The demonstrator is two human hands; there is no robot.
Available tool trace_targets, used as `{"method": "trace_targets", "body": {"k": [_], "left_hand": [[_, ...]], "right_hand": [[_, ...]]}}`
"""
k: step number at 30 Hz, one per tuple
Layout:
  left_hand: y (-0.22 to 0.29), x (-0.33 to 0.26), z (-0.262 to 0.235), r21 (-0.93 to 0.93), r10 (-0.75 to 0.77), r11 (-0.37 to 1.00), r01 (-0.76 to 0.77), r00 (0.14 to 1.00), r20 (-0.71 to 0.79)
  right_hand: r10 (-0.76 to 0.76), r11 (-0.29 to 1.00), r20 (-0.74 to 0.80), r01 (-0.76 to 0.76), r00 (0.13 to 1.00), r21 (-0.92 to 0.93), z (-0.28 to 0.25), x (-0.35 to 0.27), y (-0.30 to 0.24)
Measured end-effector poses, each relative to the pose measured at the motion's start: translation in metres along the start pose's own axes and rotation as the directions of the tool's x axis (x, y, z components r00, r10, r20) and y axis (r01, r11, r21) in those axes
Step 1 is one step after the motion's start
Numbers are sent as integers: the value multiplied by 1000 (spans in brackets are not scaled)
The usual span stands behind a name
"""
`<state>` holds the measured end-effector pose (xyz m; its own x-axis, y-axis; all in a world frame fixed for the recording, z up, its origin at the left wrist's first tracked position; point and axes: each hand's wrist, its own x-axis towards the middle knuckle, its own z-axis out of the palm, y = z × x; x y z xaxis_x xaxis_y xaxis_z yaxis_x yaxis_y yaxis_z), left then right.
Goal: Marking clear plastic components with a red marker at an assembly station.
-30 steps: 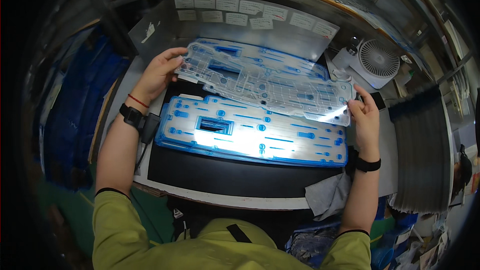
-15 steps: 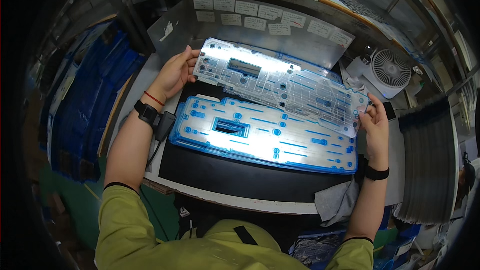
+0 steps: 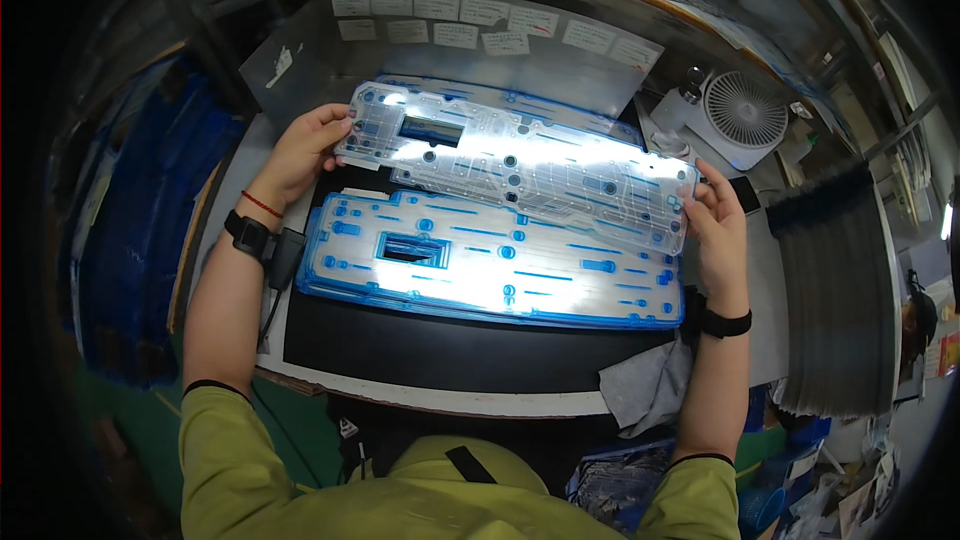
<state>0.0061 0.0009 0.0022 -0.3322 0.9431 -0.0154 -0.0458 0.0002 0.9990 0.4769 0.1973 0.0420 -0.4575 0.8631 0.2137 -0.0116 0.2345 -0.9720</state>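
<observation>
A thin, see-through sheet [image 3: 470,172] with fine printed lines, round holes and a rectangular cutout stretches between my hands, catching bright glare. My left hand [image 3: 305,148] pinches its left end, thumb on top. At the right end, my right hand [image 3: 718,225] grips the edge between thumb and fingers. In front of it, a stack of blue-edged plastic sheets [image 3: 470,265] with matching slots and a cutout lies on a black mat [image 3: 450,352]. More blue-edged sheets [image 3: 590,120] show behind the held one, partly hidden by it.
A white fan [image 3: 745,115] stands at the back right, near a metal panel [image 3: 480,65] bearing paper labels. A grey cloth [image 3: 645,388] hangs over the front edge. Blue sheets [image 3: 150,230] are stacked left; a dark sheet stack [image 3: 835,290] stands right.
The whole view has shifted, moving the scene leftward. The held sheet's tilt has changed slightly, and its glare now spreads farther right. Both hands keep their grip.
</observation>
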Motion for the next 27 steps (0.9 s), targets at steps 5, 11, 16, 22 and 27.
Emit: {"method": "trace_targets", "body": {"k": [5, 11, 16, 22, 27], "left_hand": [[0, 1, 0, 10, -6, 1000, 6, 1000, 1], [0, 0, -1, 23, -4, 1000, 4, 1000, -16], [-1, 1, -2, 20, -12, 1000, 12, 1000, -9], [-5, 5, -13, -132, -25, 991, 19, 999, -44], [0, 3, -1, -206, -37, 978, 3, 987, -159]], "right_hand": [[-20, 1000, -16, 19, 1000, -24, 0, -1, 2], [-28, 999, -5, 28, 1000, -39, 0, -1, 3], [-22, 999, -9, 22, 1000, -32, -1, -1, 3], [47, 996, -46, -50, 998, -79, -2, 1, 4], [19, 958, 150, 25, 988, -286, -9, 0, 20]]}}
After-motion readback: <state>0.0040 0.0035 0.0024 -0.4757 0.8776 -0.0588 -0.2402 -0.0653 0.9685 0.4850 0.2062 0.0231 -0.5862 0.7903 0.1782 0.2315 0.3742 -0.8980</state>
